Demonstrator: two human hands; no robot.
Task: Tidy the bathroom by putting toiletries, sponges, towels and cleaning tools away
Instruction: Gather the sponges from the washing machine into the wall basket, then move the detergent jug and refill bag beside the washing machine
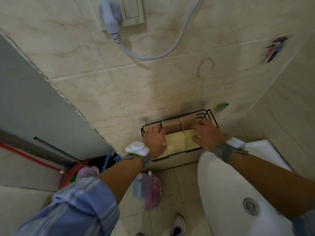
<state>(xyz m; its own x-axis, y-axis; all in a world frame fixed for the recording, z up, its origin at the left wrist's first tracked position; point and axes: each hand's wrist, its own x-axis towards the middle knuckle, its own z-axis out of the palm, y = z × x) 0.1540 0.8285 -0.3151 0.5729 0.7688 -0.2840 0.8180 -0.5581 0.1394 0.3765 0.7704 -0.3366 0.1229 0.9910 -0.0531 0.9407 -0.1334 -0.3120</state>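
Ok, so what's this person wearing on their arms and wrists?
The left wrist and right wrist each carry a grey strap edged in green with a white rounded device on top. The left sleeve is blue with thin pale stripes, rolled up near the elbow; a bit of blue right sleeve shows too. No gloves.

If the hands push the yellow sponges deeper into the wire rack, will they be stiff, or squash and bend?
Probably they squash: the yellow sponges look soft and bulge between the left hand and right hand. Likely light, as the thin wire rack carries them and the brown sponges. They seem unlikely to roll, being blocky.
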